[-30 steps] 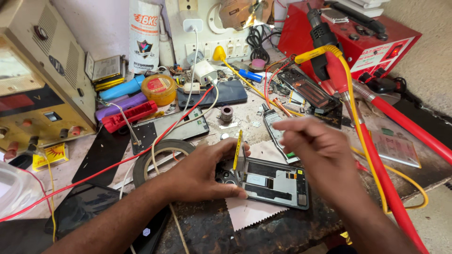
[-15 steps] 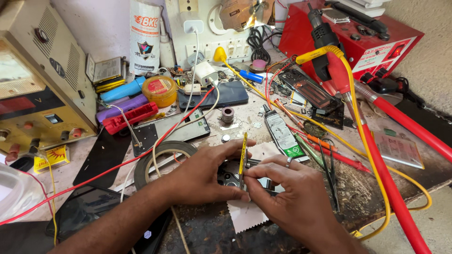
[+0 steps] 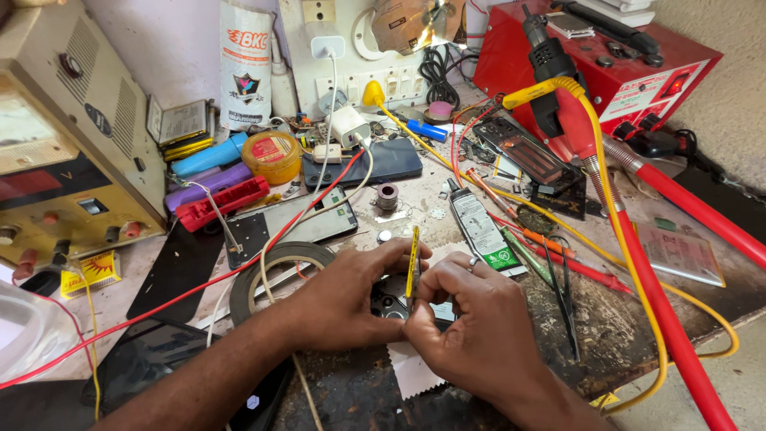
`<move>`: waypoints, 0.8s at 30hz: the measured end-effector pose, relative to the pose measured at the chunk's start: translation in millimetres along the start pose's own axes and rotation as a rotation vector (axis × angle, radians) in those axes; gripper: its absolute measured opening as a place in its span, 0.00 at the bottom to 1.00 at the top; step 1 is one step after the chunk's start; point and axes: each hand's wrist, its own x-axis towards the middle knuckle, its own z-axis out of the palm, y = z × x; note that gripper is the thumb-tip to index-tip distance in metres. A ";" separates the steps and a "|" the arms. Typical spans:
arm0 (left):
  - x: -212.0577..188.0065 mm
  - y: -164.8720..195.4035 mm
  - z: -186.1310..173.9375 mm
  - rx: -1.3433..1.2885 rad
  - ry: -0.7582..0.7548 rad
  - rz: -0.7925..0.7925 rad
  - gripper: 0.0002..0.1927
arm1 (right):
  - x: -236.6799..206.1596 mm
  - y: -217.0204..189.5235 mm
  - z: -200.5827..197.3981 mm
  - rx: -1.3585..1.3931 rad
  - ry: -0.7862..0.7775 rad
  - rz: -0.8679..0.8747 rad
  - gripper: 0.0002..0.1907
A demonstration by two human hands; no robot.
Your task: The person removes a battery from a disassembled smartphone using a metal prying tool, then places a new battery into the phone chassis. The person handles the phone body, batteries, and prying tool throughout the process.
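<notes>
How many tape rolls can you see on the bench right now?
2: a black roll beside the left hand, and a yellow roll near the back wall. Clutter may hide more.

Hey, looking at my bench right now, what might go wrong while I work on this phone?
The thin yellow pry tool stands upright, pinched by the left hand and right hand over the dark opened phone; a slip could gouge its parts. The red wire and white cable run close by the left wrist and might snag.
</notes>
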 end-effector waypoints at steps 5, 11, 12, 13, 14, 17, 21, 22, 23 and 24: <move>-0.4 2.0 -0.4 -0.019 -0.018 -0.050 0.43 | -2.5 8.4 3.6 0.000 -0.064 0.270 0.05; -2.6 5.0 -2.2 -0.024 -0.022 -0.091 0.44 | -11.3 27.1 -12.0 -0.065 -0.038 0.287 0.04; -2.7 5.1 -2.2 -0.029 -0.013 -0.060 0.43 | -11.9 31.2 -15.8 -0.040 -0.065 0.400 0.03; -3.0 5.4 -2.6 -0.034 -0.005 -0.029 0.43 | -11.9 35.1 -18.4 0.100 -0.065 0.438 0.02; -3.1 5.4 -2.7 -0.036 -0.011 -0.047 0.44 | -11.3 39.4 -20.4 0.240 -0.065 0.475 0.02; -2.7 5.2 -3.2 -0.035 -0.027 -0.081 0.45 | -8.6 50.5 -20.1 0.479 -0.087 0.402 0.02; -2.3 5.8 -2.6 -0.028 -0.029 -0.103 0.45 | -12.2 52.8 -16.6 0.373 -0.125 0.219 0.06; -2.6 5.9 -2.3 -0.028 -0.028 -0.114 0.45 | -13.4 51.1 -16.7 0.434 -0.119 0.283 0.07; -2.4 6.0 -2.5 -0.038 -0.020 -0.092 0.45 | -13.0 49.0 -18.0 0.494 -0.113 0.343 0.09; -2.0 6.0 -2.2 -0.049 -0.013 -0.069 0.45 | -11.7 46.3 -18.7 0.553 -0.106 0.404 0.10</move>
